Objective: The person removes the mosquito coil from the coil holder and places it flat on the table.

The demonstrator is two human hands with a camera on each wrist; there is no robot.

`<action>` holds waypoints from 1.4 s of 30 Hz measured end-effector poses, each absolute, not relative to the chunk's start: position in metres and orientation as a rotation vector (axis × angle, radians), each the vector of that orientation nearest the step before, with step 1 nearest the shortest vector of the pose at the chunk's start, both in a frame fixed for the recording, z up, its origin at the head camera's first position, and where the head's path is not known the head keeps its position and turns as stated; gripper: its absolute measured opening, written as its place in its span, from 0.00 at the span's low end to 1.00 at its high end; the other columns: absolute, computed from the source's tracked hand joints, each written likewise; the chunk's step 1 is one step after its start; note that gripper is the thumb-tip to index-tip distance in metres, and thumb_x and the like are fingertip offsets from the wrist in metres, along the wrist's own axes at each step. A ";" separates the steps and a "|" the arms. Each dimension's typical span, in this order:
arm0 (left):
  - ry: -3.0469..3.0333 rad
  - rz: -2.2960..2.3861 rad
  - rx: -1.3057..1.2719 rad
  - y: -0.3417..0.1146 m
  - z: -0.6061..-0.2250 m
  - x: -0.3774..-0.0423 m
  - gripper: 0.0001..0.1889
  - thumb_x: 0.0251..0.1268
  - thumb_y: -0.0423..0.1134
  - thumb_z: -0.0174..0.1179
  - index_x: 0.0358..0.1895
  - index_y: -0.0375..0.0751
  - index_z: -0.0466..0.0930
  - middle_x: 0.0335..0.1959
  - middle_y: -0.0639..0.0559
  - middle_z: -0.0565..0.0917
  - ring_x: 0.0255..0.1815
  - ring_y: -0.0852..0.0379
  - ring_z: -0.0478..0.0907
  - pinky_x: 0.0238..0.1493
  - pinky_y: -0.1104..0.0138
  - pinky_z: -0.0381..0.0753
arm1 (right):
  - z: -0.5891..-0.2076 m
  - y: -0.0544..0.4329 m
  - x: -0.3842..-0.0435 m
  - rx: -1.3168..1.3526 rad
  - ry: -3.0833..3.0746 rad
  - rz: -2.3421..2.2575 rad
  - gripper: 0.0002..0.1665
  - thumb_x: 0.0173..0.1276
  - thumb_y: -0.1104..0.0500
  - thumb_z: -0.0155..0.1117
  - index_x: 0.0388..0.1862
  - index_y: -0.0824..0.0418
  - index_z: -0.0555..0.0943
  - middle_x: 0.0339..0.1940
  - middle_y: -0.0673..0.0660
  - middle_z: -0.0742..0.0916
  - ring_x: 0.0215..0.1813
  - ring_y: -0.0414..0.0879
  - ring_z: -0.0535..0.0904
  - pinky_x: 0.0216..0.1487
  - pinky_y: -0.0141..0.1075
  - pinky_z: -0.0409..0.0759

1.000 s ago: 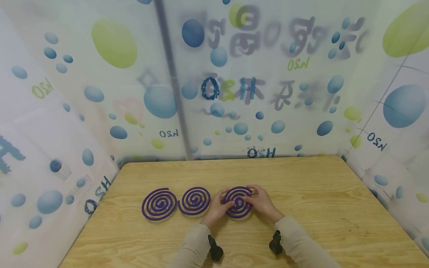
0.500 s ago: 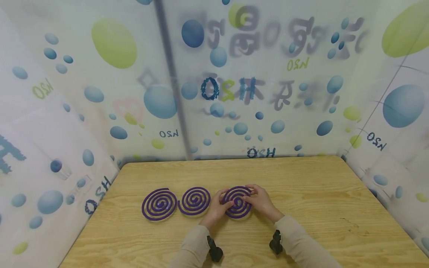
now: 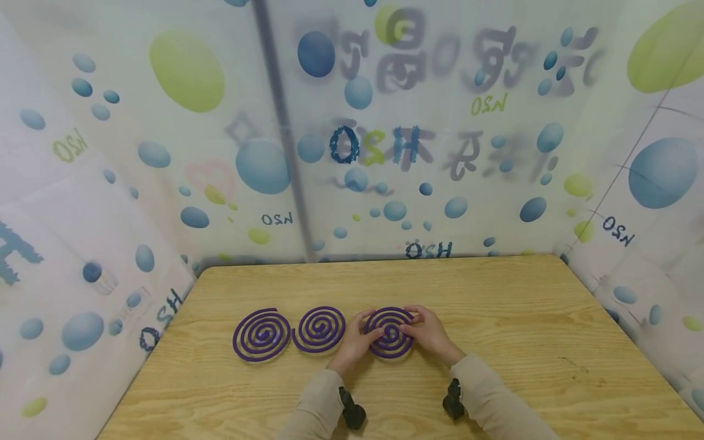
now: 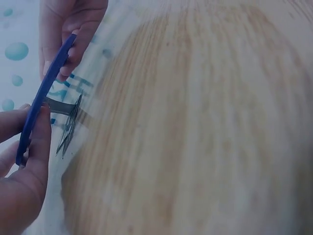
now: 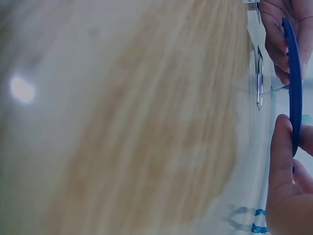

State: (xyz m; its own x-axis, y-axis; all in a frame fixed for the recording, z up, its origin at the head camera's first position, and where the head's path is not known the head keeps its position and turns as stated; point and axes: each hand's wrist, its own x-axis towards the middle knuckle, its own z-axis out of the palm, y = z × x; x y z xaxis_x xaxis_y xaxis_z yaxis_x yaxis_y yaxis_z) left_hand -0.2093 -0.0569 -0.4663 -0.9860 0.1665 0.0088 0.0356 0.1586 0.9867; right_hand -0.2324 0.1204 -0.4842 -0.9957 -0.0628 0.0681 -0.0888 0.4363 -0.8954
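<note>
Both hands pinch one purple mosquito coil (image 3: 389, 352) from its two sides over the table. In the head view my left hand (image 3: 353, 343) holds its left edge with the thumb across the face. My right hand (image 3: 433, 335) grips the opposite edge, its thumb near the centre. Edge-on, the coil (image 4: 40, 105) shows a thin metal stand (image 4: 71, 128) projecting from its middle in the left wrist view. The right wrist view has that stand (image 5: 259, 78) too. Left of the hands lie a second mosquito coil (image 3: 311, 352) and a third mosquito coil (image 3: 253, 360), side by side.
A light wooden table (image 3: 517, 379) spans the lower part of the head view. Patterned curtain walls (image 3: 385, 232) with blue and green dots surround its back and sides. A dark camera mount sits at each wrist.
Across the frames the held coil shifts very slightly to the left, and both hands keep their pinch on it. The other two coils stay in place.
</note>
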 end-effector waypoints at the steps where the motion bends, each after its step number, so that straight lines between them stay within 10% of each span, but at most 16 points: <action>1: 2.314 1.961 0.203 -0.057 -0.466 -0.209 0.24 0.56 0.27 0.55 0.57 0.25 0.62 0.45 0.28 0.73 0.44 0.40 0.74 0.45 0.58 0.76 | -0.484 0.120 -0.232 0.137 -2.641 1.649 0.23 0.52 0.68 0.66 0.48 0.70 0.74 0.38 0.60 0.80 0.38 0.51 0.76 0.32 0.35 0.78; 42: 2.318 2.007 0.183 -0.058 -0.502 -0.225 0.26 0.55 0.30 0.59 0.58 0.29 0.64 0.44 0.35 0.76 0.43 0.45 0.75 0.44 0.61 0.76 | -0.484 0.118 -0.235 0.029 -2.704 1.801 0.26 0.54 0.67 0.64 0.53 0.71 0.71 0.31 0.58 0.79 0.32 0.45 0.74 0.30 0.34 0.77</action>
